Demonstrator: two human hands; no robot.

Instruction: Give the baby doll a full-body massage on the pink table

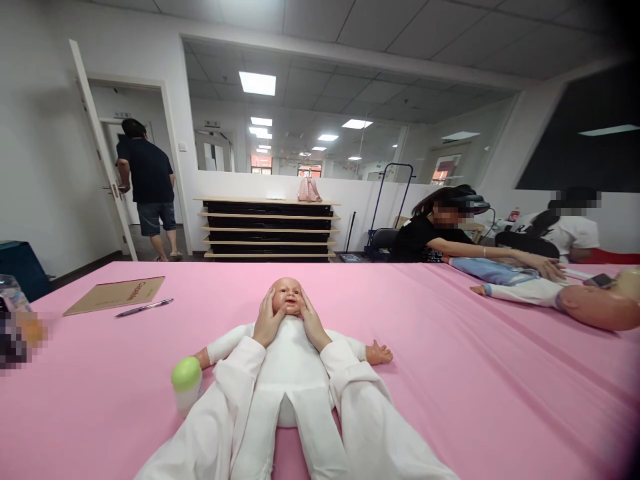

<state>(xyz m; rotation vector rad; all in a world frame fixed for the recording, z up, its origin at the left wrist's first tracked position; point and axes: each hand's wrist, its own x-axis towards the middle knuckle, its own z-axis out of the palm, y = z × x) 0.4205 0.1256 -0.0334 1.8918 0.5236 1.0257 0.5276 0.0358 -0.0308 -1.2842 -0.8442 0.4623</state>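
Observation:
A baby doll point(290, 363) in a white cloth body lies on its back on the pink-covered table, arms spread and legs toward me. My left hand point(269, 321) cups one side of its head, and my right hand point(314, 323) cups the other. Both sets of fingers lie along the cheeks and temples, with the thumbs near the chin, so the head is held between my palms. Beside the doll's arm, close to my left sleeve, stands a small bottle point(187, 385) with a green cap.
A brown notebook point(117, 295) and a pen point(144, 307) lie at the left, near a partly blurred bottle point(17, 320). Across the table, a co-worker point(435, 227) reaches over another doll point(530, 290). Someone else sits behind at the right; a person point(146, 177) stands by the open door.

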